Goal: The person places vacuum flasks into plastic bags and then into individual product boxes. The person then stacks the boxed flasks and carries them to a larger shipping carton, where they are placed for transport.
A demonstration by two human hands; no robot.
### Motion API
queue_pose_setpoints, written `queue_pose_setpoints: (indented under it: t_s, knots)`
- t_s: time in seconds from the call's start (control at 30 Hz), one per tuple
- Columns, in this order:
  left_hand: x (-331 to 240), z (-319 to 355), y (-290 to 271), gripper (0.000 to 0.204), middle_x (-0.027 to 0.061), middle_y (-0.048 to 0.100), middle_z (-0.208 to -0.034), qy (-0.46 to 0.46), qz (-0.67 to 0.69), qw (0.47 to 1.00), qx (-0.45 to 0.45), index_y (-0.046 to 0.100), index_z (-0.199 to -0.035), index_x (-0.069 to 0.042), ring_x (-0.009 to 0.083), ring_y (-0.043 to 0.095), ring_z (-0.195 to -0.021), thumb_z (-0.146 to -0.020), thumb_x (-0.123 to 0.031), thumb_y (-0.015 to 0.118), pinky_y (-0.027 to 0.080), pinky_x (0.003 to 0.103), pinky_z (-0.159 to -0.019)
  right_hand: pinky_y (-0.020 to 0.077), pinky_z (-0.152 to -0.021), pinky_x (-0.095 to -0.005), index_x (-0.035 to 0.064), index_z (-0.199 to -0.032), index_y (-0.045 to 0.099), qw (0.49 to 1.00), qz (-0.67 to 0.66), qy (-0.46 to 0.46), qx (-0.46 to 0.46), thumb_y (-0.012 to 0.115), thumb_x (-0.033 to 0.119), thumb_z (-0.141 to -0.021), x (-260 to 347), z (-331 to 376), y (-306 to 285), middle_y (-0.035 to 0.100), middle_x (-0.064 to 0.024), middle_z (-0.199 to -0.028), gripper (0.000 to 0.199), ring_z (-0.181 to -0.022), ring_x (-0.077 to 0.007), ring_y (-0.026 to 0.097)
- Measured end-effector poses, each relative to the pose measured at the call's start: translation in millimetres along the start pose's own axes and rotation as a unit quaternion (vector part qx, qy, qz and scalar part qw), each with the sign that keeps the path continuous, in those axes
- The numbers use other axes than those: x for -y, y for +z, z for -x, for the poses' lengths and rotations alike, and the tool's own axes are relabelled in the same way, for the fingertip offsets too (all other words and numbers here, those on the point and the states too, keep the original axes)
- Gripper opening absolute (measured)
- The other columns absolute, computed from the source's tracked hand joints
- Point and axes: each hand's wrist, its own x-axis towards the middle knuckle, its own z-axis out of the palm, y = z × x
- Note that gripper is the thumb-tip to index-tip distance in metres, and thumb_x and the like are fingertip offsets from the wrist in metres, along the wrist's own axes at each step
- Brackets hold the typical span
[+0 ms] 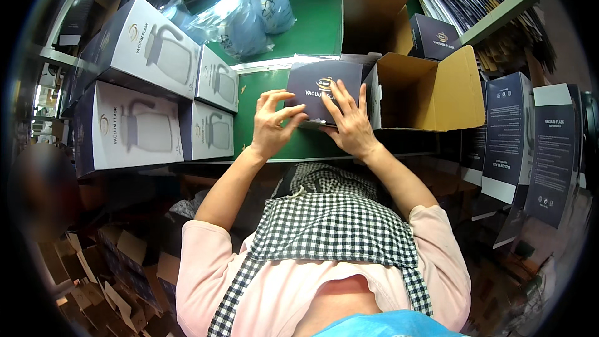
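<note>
A dark vacuum flask box stands on the green tabletop in front of me, its top panel down. My left hand is at the box's left side and near corner, fingers bent and apart, fingertips touching its edge. Flat across the right part of the top lies my right hand, fingers spread and thumb at the near edge. What is inside the box is hidden. Just right of it, an open brown-lined carton lies with its flaps spread.
Stacked white-and-dark flask boxes stand at the left. Plastic-wrapped items lie at the back. Behind the open carton are another raised brown carton and a small dark box. Flattened cartons stand at the right.
</note>
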Motion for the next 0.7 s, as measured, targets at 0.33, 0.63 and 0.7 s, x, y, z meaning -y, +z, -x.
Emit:
queue_pose_setpoints:
  t_s: [0.33,0.63,0.7]
  knots:
    - [-6,-53,6,0.021,0.0056,0.059,-0.09,0.178,0.008,0.955,0.237,0.066,-0.083,-0.007,0.0246,0.057,-0.091,-0.068,-0.01,0.08,0.047,0.038,-0.084,0.0366,-0.109,-0.0567,0.0082,-0.097,0.067,0.962,-0.09,-0.036,-0.253,0.072,0.007,-0.08,21,22,30,0.059,-0.006,-0.099,0.018,-0.107,-0.0243,0.062]
    - [15,-42,18,0.023,0.0124,0.065,-0.104,-0.15,0.147,0.967,0.146,0.066,-0.105,0.0,0.022,0.061,-0.1,-0.085,-0.009,0.072,0.05,0.032,-0.082,0.0387,-0.106,-0.0554,0.0084,-0.103,0.071,0.974,-0.016,-0.059,-0.22,0.066,0.01,-0.081,10,27,30,0.062,-0.0098,-0.112,0.022,-0.112,-0.0265,0.061]
    - [14,-43,32,0.046,0.0198,0.059,-0.118,-0.059,-0.08,0.995,0.026,0.055,-0.124,0.002,0.0264,0.058,-0.111,-0.086,-0.016,0.073,0.048,0.034,-0.091,0.0385,-0.106,-0.0549,0.0077,-0.102,0.07,0.979,0.022,-0.044,-0.198,0.065,0.012,-0.082,15,22,30,0.063,-0.0107,-0.114,0.021,-0.114,-0.0273,0.06]
